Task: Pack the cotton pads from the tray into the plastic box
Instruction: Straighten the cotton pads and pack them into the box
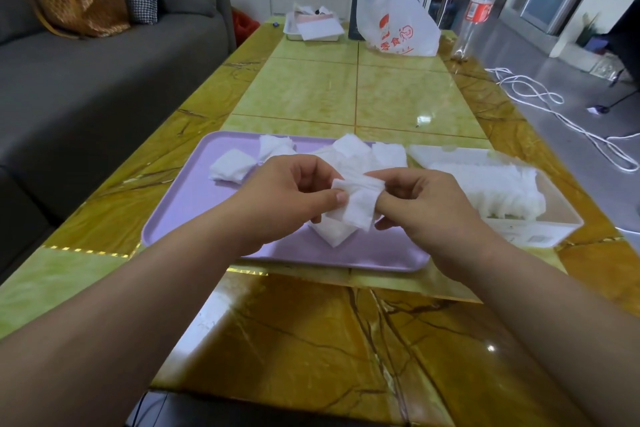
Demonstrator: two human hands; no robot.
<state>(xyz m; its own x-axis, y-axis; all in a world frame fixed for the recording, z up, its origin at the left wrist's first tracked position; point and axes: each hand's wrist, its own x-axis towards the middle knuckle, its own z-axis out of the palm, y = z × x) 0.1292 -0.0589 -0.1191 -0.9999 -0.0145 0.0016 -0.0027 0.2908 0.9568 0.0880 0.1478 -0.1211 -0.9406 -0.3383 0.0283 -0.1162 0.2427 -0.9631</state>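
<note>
The yellow-green marbled desk (311, 97) carries everything for this job at its near end. The lilac tray (180, 204) lies across the middle. The white plastic box (540, 232) stands just beside the tray's right edge, open at the top. Above the near half of the tray the left hand (280, 194) and right hand (426, 204) meet, each with a closed grip on the same held pad (360, 204). The left thumb and curled fingers pinch its left side, and the right fingertips pinch its upper right edge, so it hangs between them clear of the tray. Whether it is one pad or a thin stack squared together I cannot tell. A row of packed pads (502, 184) stands on edge in the box and fills much of its length. The loose pads (232, 166) lie scattered on the tray: one group at the far left, a heap behind the hands, and another piece under them. The step in hand looks like straightening a picked-up pad before packing it, and the task seems well along though not finished. The next move probably calls for the right hand to take the pad alone and carry it right, over the box's wall. It would then slip the pad in upright against the end of the row without tipping its soft neighbours, while the left hand goes for another pad.
</note>
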